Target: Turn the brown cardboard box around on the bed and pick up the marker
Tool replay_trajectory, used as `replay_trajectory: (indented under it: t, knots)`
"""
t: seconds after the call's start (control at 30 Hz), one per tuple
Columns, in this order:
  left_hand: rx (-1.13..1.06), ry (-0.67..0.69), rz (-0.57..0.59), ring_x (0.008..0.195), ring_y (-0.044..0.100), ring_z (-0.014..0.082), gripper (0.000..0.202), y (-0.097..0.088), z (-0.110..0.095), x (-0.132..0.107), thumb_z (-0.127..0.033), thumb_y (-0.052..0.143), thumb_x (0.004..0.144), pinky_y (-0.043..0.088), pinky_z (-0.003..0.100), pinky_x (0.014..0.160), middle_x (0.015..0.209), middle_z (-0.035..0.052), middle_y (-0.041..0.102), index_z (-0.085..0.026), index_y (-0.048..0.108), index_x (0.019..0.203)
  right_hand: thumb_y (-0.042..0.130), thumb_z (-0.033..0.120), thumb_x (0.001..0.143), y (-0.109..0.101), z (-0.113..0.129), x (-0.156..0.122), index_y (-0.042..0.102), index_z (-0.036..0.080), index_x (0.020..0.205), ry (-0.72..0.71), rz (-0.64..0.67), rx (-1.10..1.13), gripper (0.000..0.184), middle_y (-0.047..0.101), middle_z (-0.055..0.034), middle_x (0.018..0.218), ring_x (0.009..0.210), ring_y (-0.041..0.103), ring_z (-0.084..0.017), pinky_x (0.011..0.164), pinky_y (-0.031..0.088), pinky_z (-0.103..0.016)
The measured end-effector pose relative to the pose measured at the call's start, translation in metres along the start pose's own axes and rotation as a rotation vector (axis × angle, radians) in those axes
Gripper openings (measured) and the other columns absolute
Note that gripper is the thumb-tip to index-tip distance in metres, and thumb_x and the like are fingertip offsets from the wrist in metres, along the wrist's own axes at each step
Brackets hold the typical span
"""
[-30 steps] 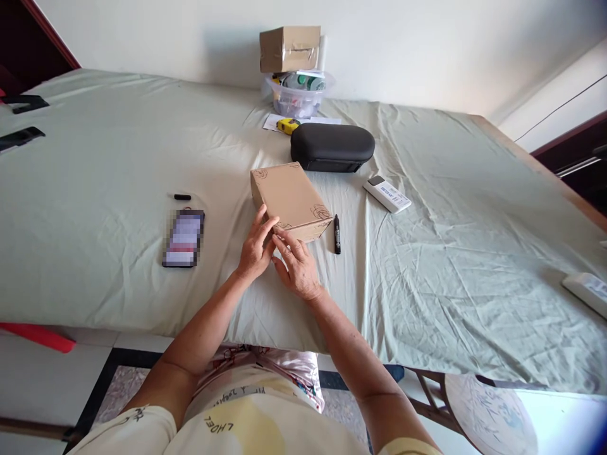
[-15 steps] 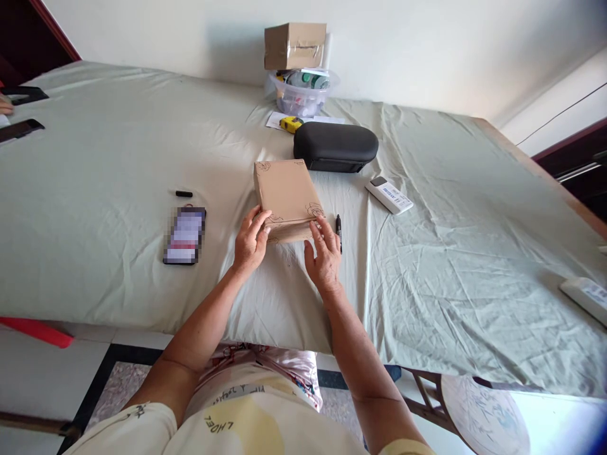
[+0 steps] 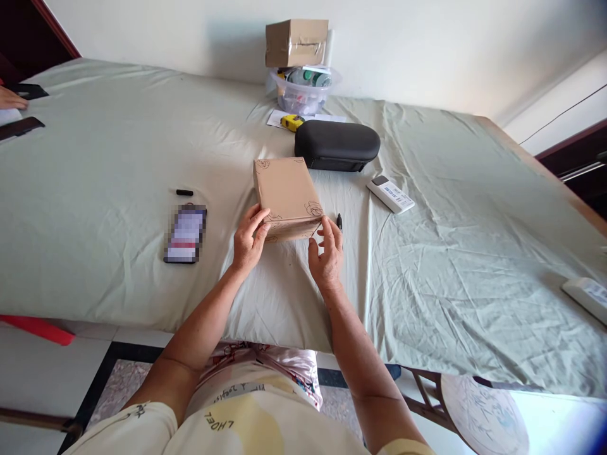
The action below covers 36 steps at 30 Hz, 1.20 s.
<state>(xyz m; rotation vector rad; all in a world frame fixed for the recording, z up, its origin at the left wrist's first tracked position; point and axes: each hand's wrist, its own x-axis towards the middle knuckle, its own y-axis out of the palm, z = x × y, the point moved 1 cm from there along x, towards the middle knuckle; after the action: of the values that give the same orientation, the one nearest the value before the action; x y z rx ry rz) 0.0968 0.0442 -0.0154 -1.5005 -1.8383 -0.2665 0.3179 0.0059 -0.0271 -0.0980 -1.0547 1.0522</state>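
Note:
A small brown cardboard box (image 3: 284,186) sits on the cloth in front of me, with black curly line drawings at the corners of its top. My left hand (image 3: 250,239) holds its near left corner, fingers along the edge and thumb against the front face. At the near right corner, my right hand (image 3: 327,256) has its fingertips on the edge, fingers curled and thumb by the front face. Just right of that hand lies a black marker (image 3: 339,222), partly hidden by the fingers. A black marker cap (image 3: 184,192) lies off to the left.
A phone (image 3: 186,234) lies left of the box. Behind are a black case (image 3: 336,145), a yellow tape measure (image 3: 291,122) and a plastic tub (image 3: 303,100) under another carton (image 3: 296,43). A white device (image 3: 391,194) lies right. Another person's hand (image 3: 12,99) shows far left.
The box's lid now sits closer along the front edge. My right hand has slid slightly right to the corner, with its fingers more curled. The other person's hand has come further into view.

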Motion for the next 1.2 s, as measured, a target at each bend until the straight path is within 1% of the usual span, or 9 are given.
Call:
replay_trajectory:
  t: [0.27, 0.43, 0.53, 0.63, 0.77, 0.97, 1.07, 1.13, 1.2]
  knots:
    - [0.036, -0.016, 0.031, 0.136, 0.066, 0.0237, 0.039, -0.002, 0.003, 0.001, -0.051, 0.051, 0.109, 0.055, 0.044, 0.119, 0.146, 0.0090, 0.067, -0.030, 0.070, 0.136, 0.047, 0.023, 0.098, 0.005, -0.001, -0.002, 0.059, 0.025, 0.151, 0.252, -0.047, 0.090, 0.054, 0.069, -0.0149, 0.137, 0.085, 0.070, -0.016, 0.064, 0.060, -0.029]
    - [-0.004, -0.026, 0.057, 0.136, 0.065, 0.0238, 0.038, -0.002, 0.003, 0.002, -0.050, 0.052, 0.109, 0.057, 0.042, 0.117, 0.147, 0.0093, 0.066, -0.030, 0.069, 0.137, 0.049, 0.024, 0.097, 0.008, -0.002, -0.006, 0.065, 0.022, 0.142, 0.277, -0.039, 0.022, 0.048, 0.072, -0.0138, 0.127, 0.080, 0.069, -0.015, 0.063, 0.058, -0.027]
    - [-0.014, -0.041, 0.069, 0.136, 0.065, 0.0236, 0.039, -0.002, 0.002, 0.001, -0.050, 0.052, 0.109, 0.058, 0.042, 0.115, 0.147, 0.0100, 0.065, -0.029, 0.068, 0.138, 0.049, 0.026, 0.097, 0.008, -0.001, -0.006, 0.064, 0.021, 0.142, 0.274, -0.029, -0.006, 0.048, 0.072, -0.0136, 0.125, 0.075, 0.067, -0.015, 0.064, 0.058, -0.029]
    - [-0.006, -0.035, 0.058, 0.135, 0.066, 0.0229, 0.040, -0.002, 0.003, 0.001, -0.050, 0.052, 0.109, 0.058, 0.041, 0.115, 0.145, 0.0104, 0.066, -0.028, 0.067, 0.138, 0.049, 0.028, 0.096, 0.007, -0.005, -0.005, 0.069, 0.019, 0.132, 0.307, -0.013, -0.041, 0.042, 0.075, -0.0130, 0.121, 0.071, 0.066, -0.015, 0.068, 0.057, -0.031]
    - [0.011, -0.047, 0.063, 0.136, 0.065, 0.0238, 0.039, -0.002, 0.004, 0.000, -0.048, 0.052, 0.109, 0.059, 0.040, 0.113, 0.147, 0.0108, 0.065, -0.028, 0.066, 0.140, 0.050, 0.030, 0.094, 0.009, -0.014, -0.005, 0.071, 0.020, 0.121, 0.360, 0.079, -0.103, 0.035, 0.079, -0.0096, 0.106, 0.069, 0.066, -0.018, 0.072, 0.057, -0.034]
    - [0.035, -0.060, 0.121, 0.141, 0.061, 0.0244, 0.047, 0.002, 0.007, -0.002, -0.034, 0.056, 0.107, 0.059, 0.042, 0.114, 0.153, 0.0097, 0.062, -0.031, 0.052, 0.154, 0.055, 0.032, 0.091, 0.013, -0.021, -0.010, 0.068, 0.023, 0.113, 0.297, 0.165, -0.167, 0.027, 0.077, -0.0101, 0.102, 0.091, 0.067, -0.026, 0.089, 0.056, -0.044]
    - [0.020, -0.131, 0.099, 0.141, 0.062, 0.0263, 0.064, 0.008, 0.017, -0.007, -0.029, 0.062, 0.103, 0.062, 0.041, 0.110, 0.156, 0.0113, 0.059, -0.032, 0.039, 0.162, 0.055, 0.033, 0.091, 0.014, -0.023, -0.010, 0.066, 0.022, 0.111, 0.287, 0.165, -0.129, 0.025, 0.075, -0.0103, 0.101, 0.093, 0.066, -0.026, 0.093, 0.055, -0.045]
    - [0.002, -0.220, 0.061, 0.133, 0.068, 0.0270, 0.072, 0.013, 0.028, -0.013, -0.030, 0.066, 0.101, 0.065, 0.041, 0.103, 0.151, 0.0148, 0.063, -0.028, 0.034, 0.165, 0.055, 0.034, 0.090, 0.015, -0.025, -0.010, 0.065, 0.022, 0.110, 0.304, 0.170, -0.112, 0.026, 0.074, -0.0104, 0.101, 0.091, 0.065, -0.026, 0.093, 0.055, -0.046]
    - [0.000, -0.290, 0.069, 0.120, 0.074, 0.0272, 0.063, 0.018, 0.038, -0.018, -0.033, 0.068, 0.100, 0.066, 0.042, 0.096, 0.137, 0.0164, 0.070, -0.023, 0.043, 0.157, 0.055, 0.035, 0.088, 0.015, -0.025, -0.009, 0.065, 0.021, 0.109, 0.323, 0.176, -0.104, 0.026, 0.074, -0.0105, 0.102, 0.088, 0.064, -0.025, 0.092, 0.055, -0.046]
